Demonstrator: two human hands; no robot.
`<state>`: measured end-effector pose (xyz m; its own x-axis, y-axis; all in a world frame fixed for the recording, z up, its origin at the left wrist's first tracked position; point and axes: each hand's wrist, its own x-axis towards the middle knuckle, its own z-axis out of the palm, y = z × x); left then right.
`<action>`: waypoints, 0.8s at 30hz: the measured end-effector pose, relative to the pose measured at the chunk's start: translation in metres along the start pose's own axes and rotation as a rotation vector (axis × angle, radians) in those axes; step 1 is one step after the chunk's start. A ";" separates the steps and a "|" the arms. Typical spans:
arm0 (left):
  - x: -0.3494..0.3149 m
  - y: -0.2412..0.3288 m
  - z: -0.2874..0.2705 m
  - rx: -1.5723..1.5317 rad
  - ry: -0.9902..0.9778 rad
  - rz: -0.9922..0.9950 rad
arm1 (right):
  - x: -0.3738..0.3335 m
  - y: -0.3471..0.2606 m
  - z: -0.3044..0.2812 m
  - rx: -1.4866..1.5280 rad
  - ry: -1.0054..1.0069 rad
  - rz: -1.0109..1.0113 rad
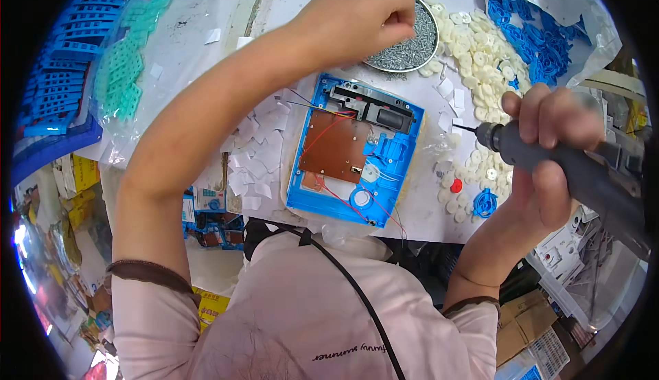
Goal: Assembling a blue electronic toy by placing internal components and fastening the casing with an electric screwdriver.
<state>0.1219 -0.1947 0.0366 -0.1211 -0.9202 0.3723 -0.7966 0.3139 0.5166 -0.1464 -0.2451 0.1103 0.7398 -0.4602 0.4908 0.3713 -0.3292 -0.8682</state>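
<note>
My left hand [360, 19] is over the rim of a round dish [436, 37] full of small silvery screws [405, 52]. Its fingers are curled together, and whatever they may hold is hidden. Wrapped round a dark grey electric screwdriver [573, 174] is my right hand [549, 122], raised at the right and slightly blurred. The driver's thin bit [464, 127] points left, apart from the work. Between my arms lies an opened blue plastic housing [302, 198] with a brown circuit board [336, 148], a black module [390, 118], and red and blue wires.
Cream plastic discs [480, 57] are heaped right of the dish, with a red disc [456, 186] among them. A clear bag [597, 16] holds blue parts [542, 43]. White paper pieces [254, 157] lie left of the housing. Green parts [127, 78] and blue strips [58, 85] sit far left.
</note>
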 end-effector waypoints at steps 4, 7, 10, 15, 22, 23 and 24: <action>-0.056 0.053 -0.015 -0.133 0.059 0.074 | 0.006 -0.010 0.021 0.154 0.077 0.116; -0.079 0.089 -0.003 -0.168 0.095 0.101 | -0.002 -0.036 0.045 0.328 0.205 0.113; -0.096 0.102 0.003 -0.273 0.120 0.014 | -0.005 -0.032 0.058 0.415 0.151 0.048; -0.104 0.104 0.007 -0.296 0.147 -0.012 | -0.006 -0.031 0.069 0.348 0.132 0.046; -0.102 0.101 0.005 -0.261 0.172 0.003 | -0.006 -0.032 0.063 0.347 0.091 0.024; -0.102 0.101 0.002 -0.240 0.157 0.011 | -0.006 -0.031 0.066 0.324 0.108 0.036; -0.102 0.100 0.001 -0.218 0.141 0.018 | -0.005 -0.031 0.068 0.320 0.113 0.042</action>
<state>0.0536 -0.0699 0.0499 -0.0380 -0.8768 0.4793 -0.6468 0.3872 0.6571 -0.1235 -0.1766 0.1298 0.6979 -0.5624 0.4435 0.5120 -0.0412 -0.8580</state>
